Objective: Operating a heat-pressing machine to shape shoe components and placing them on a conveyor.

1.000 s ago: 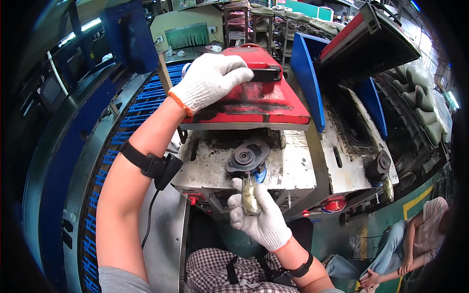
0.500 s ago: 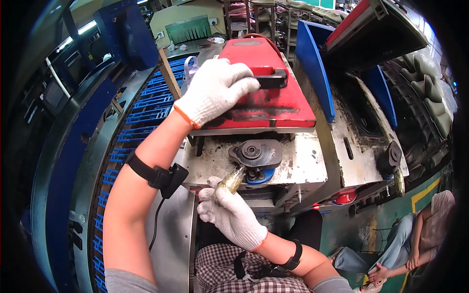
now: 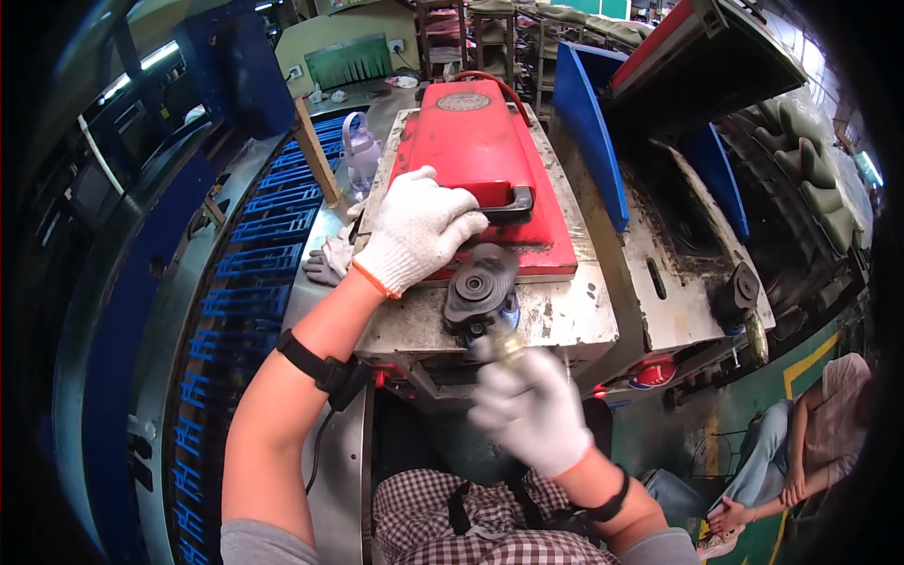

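One black handle [image 3: 504, 200] on the red lid [image 3: 480, 160] is gripped by the left hand [image 3: 414, 231], while one small brass piece [image 3: 507, 345] is pinched by the blurry right hand [image 3: 532, 410].

Left hand [image 3: 414, 235] in a white glove is stretched forward, palm down with fingers curled, while the gloved right hand [image 3: 529, 407] sits blurry below it, fingers pinched upward.

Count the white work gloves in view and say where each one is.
3. One on the left hand on the red lid, one on the blurred right hand below the black wheel, one spare glove lying left of the machine. More may be hidden.
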